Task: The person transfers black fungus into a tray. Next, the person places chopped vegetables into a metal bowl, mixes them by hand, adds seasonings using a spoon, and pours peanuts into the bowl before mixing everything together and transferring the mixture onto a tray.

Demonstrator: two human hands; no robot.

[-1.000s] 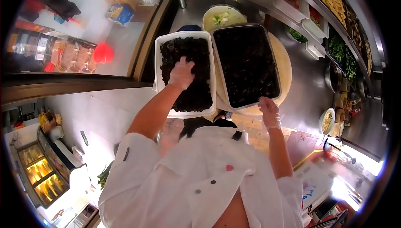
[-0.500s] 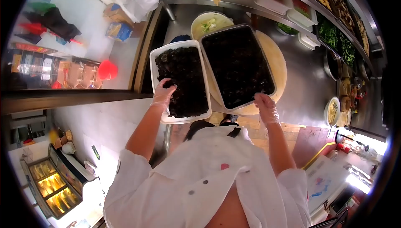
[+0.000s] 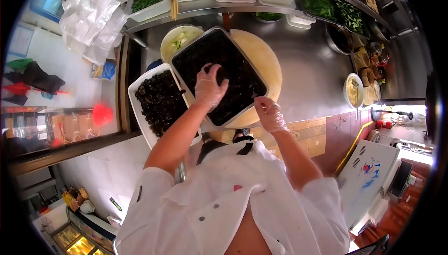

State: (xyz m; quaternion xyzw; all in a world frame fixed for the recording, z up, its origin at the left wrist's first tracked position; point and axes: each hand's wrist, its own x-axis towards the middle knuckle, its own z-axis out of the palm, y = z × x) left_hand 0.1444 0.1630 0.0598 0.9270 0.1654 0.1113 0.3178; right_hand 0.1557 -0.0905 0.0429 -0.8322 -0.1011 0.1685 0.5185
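A metal tray [image 3: 253,63] full of dark, wet pieces that look like wood ear mushrooms [image 3: 238,87] lies tilted across a round wooden chopping board [image 3: 266,52]. My left hand [image 3: 210,87], in a clear plastic glove, is over this tray, its fingers and thumb curled around some dark pieces; the fingertips blend into them. At the tray's near right corner, my gloved right hand [image 3: 270,113] pinches the rim. To the left stands a white plastic tub [image 3: 138,110] with more dark mushrooms; one piece sticks out over its right edge.
Behind the tray is a round pale container [image 3: 170,38] with light green pieces. Tubs of chopped vegetables [image 3: 149,4] line the shelf above the steel counter [image 3: 303,68]. On the right, a bowl with a utensil [image 3: 353,91] stands near the counter's edge. A plastic bag [image 3: 91,21] hangs at upper left.
My left hand has moved from the white tub over to the metal tray. My right hand stays at the tray's near right corner. The camera view has shifted.
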